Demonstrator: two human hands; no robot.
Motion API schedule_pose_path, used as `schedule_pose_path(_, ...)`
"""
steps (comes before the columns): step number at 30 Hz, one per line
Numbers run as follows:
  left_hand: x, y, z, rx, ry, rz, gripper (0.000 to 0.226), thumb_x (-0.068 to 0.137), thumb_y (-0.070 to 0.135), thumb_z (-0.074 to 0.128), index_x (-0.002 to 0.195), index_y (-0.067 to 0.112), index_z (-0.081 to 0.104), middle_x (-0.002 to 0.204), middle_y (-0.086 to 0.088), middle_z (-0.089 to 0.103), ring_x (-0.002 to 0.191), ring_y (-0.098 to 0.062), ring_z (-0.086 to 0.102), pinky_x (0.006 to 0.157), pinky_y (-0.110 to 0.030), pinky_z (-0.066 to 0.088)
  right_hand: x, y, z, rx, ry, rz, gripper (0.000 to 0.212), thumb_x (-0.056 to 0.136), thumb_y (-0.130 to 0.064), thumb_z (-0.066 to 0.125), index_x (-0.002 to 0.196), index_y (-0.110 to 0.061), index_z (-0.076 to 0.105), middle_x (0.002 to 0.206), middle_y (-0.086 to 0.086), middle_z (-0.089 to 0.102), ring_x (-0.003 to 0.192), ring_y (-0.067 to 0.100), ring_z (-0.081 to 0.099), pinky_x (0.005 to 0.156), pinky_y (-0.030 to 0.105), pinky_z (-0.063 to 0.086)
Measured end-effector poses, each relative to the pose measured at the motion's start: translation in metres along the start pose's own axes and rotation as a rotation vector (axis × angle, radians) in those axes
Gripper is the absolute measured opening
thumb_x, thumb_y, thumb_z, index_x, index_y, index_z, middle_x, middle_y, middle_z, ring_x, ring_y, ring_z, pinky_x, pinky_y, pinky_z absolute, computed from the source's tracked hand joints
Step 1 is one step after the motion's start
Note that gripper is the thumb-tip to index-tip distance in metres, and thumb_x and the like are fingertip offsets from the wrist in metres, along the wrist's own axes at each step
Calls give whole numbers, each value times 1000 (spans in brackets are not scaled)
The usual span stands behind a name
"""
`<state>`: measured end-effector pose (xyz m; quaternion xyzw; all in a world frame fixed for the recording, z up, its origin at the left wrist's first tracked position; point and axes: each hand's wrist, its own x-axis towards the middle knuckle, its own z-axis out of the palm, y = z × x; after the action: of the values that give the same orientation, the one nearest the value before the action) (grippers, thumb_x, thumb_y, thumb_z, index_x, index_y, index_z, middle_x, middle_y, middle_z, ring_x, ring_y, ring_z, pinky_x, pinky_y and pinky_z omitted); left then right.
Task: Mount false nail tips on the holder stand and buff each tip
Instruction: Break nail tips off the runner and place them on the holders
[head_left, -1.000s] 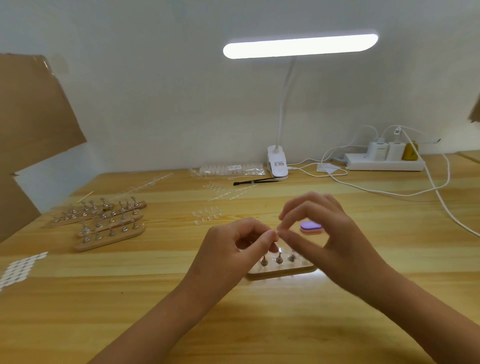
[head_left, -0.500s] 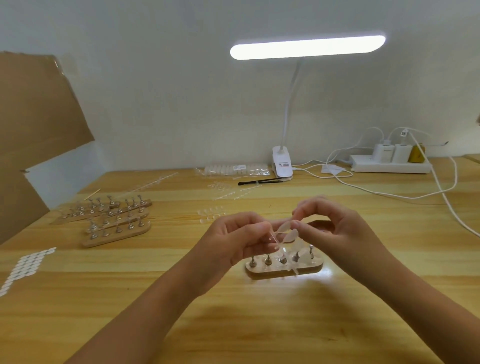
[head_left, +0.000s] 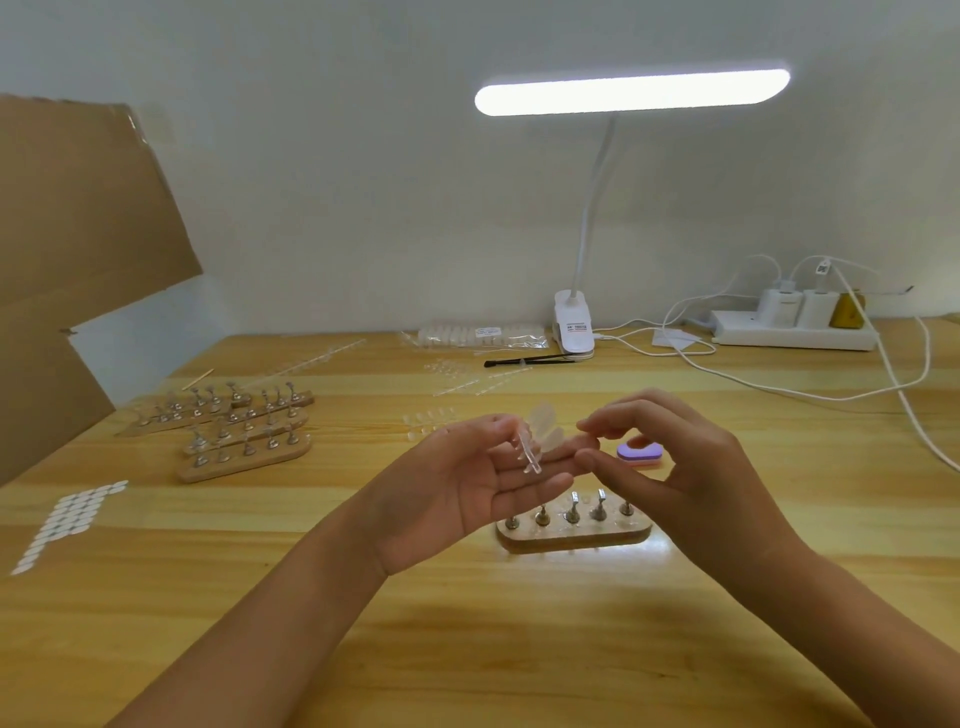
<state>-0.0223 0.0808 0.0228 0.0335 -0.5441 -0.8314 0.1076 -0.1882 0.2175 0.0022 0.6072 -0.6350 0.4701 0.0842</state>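
My left hand (head_left: 462, 488) lies palm up above the table, its thumb pinching a clear plastic strip (head_left: 531, 454) against the fingers. Two clear false nail tips (head_left: 545, 428) stick out of the strip. My right hand (head_left: 675, 467) hovers just to the right, fingers curled, with forefinger and thumb around my left fingertips and apart from the strip. Whether it holds a loose tip is unclear. Below both hands stands the wooden holder stand (head_left: 571, 539) with several bare metal pegs. A purple and pink buffer block (head_left: 641, 454) lies behind my right hand.
More wooden peg stands (head_left: 244, 457) lie at the left, with a sheet of white stickers (head_left: 67, 519) nearer the front. Loose clear tips (head_left: 431, 418), a tip bag (head_left: 483, 335), a black brush (head_left: 524, 361), the lamp clip (head_left: 574, 332) and a power strip (head_left: 795, 335) with cables sit behind. Cardboard (head_left: 78, 234) leans at left.
My left hand has turned palm up with the strip in it. My right hand has come off the strip's tips and drawn slightly right.
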Motion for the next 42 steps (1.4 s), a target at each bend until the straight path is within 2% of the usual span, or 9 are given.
schedule_pose_path(5, -1, 2, -10, -81, -49, -37, 17, 84, 27, 76, 79, 12, 69, 137, -32, 53, 132, -40, 52, 107, -40, 47, 3, -2, 4, -22, -3, 8, 33, 80, -47, 60, 98, -21, 70, 96, -10, 65, 91, 9, 61, 74, 20, 51)
schedule_pose_path(11, -5, 14, -26, -158, -32, 4, 15, 86, 25, 74, 79, 14, 66, 140, -37, 47, 134, -46, 47, 110, -48, 43, 30, -14, 14, -16, -49, 42, 22, 80, -31, 71, 95, -14, 69, 93, -7, 66, 90, 5, 61, 80, 29, 54)
schedule_pose_path(14, -8, 23, -39, -166, -8, 37, 14, 93, 24, 65, 83, 14, 64, 143, -35, 45, 135, -47, 45, 111, -50, 41, 41, -26, 18, 130, 25, 135, 16, 80, -28, 73, 93, -19, 69, 91, -10, 67, 89, 4, 64, 82, 25, 53)
schedule_pose_path(17, -10, 31, -55, -175, 121, 115, 14, 93, 23, 62, 82, 16, 65, 146, -25, 49, 134, -42, 48, 110, -49, 41, 31, -33, 27, 193, 113, 181, 17, 78, -32, 71, 91, -21, 67, 93, -10, 67, 92, 6, 64, 85, 26, 54)
schedule_pose_path(20, -10, 31, -70, -216, 281, 175, 13, 91, 24, 63, 80, 18, 65, 138, -13, 60, 120, -28, 62, 98, -43, 53, 11, -32, 37, 32, 13, 148, 23, 77, -33, 72, 91, -15, 68, 101, -8, 63, 99, 10, 61, 90, 28, 50)
schedule_pose_path(24, -3, 18, -74, -329, 439, 143, 15, 88, 26, 64, 75, 19, 65, 109, -4, 70, 89, -19, 67, 80, -36, 56, 1, -23, 46, -97, -139, 144, 21, 78, -34, 76, 89, -18, 68, 108, -13, 55, 105, 7, 54, 87, 6, 35)
schedule_pose_path(27, 0, 12, -70, -325, 433, 70, 12, 83, 26, 67, 73, 20, 66, 102, -2, 69, 88, -18, 65, 82, -38, 54, -1, -20, 52, -150, -191, 146, 21, 80, -33, 78, 91, -18, 69, 113, -15, 50, 109, 6, 50, 82, 4, 32)
schedule_pose_path(33, 4, 9, -67, -290, 407, 33, 11, 82, 27, 67, 73, 21, 65, 101, 1, 69, 89, -16, 64, 84, -37, 52, 1, -20, 52, -212, -206, 149, 23, 82, -34, 76, 94, -16, 70, 113, -14, 48, 111, 10, 50, 84, 20, 36)
schedule_pose_path(42, 6, 6, -68, -299, 423, 30, 10, 81, 28, 67, 74, 22, 65, 99, 3, 69, 86, -14, 63, 83, -32, 49, 2, -20, 56, -210, -290, 197, 23, 84, -39, 73, 94, -19, 67, 113, -19, 41, 106, 7, 51, 73, 12, 34)
